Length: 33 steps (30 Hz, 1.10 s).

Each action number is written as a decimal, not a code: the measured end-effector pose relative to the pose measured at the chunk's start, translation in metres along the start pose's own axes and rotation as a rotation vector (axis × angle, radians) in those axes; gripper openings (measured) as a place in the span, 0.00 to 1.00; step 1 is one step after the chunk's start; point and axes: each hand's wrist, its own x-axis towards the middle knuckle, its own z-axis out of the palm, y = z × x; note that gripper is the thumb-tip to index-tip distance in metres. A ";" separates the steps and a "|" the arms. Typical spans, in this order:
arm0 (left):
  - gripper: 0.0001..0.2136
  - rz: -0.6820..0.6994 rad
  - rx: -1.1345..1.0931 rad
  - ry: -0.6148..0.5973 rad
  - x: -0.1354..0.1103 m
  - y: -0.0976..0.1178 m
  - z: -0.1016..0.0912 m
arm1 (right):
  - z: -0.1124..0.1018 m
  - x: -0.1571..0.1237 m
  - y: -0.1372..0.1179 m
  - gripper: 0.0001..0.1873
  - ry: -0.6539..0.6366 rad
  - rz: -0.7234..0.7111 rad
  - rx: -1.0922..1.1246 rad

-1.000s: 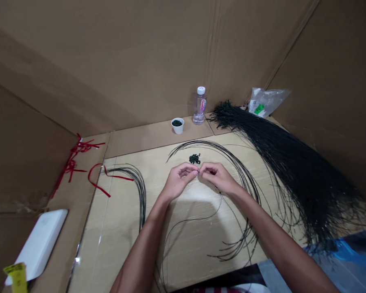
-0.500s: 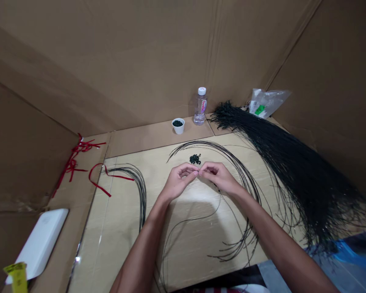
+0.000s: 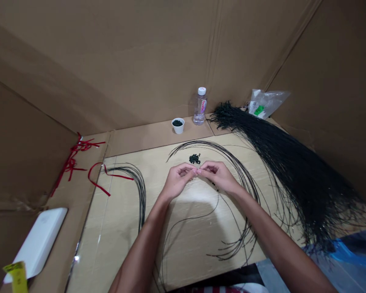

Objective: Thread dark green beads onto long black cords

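Note:
My left hand (image 3: 179, 179) and my right hand (image 3: 218, 175) meet fingertip to fingertip over the board, each closed in a pinch. A thin dark cord (image 3: 217, 208) comes out from under my right hand, with small dark beads (image 3: 214, 184) along it, and curves down toward my left forearm. What sits between my left fingertips is too small to make out. Just beyond the fingers lies a little pile of dark green beads (image 3: 194, 158). A bundle of dark cords (image 3: 228, 156) arcs around my right hand and passes under the forearm.
A white cup of beads (image 3: 178, 129) and a bottle (image 3: 200, 108) stand at the back. The right side holds a thick heap of dark cords (image 3: 289, 162) and a plastic bag (image 3: 270, 101). Leftward are another cord bundle (image 3: 142, 191), red ribbons (image 3: 99, 187) and a white power bank (image 3: 41, 240).
Both hands keep their pinch at nearly the same spot. The right fingers have shifted very slightly, and the beads on the cord below show a little more.

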 end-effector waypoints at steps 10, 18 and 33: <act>0.15 -0.009 -0.002 0.043 0.000 0.005 0.003 | -0.019 -0.004 -0.007 0.11 -0.179 0.035 -0.027; 0.14 -0.002 -0.012 0.046 0.001 0.001 0.002 | -0.039 -0.006 -0.017 0.19 -0.231 0.044 -0.117; 0.05 0.125 0.456 0.216 0.010 0.008 0.029 | -0.023 0.007 0.004 0.06 0.283 -0.032 -0.066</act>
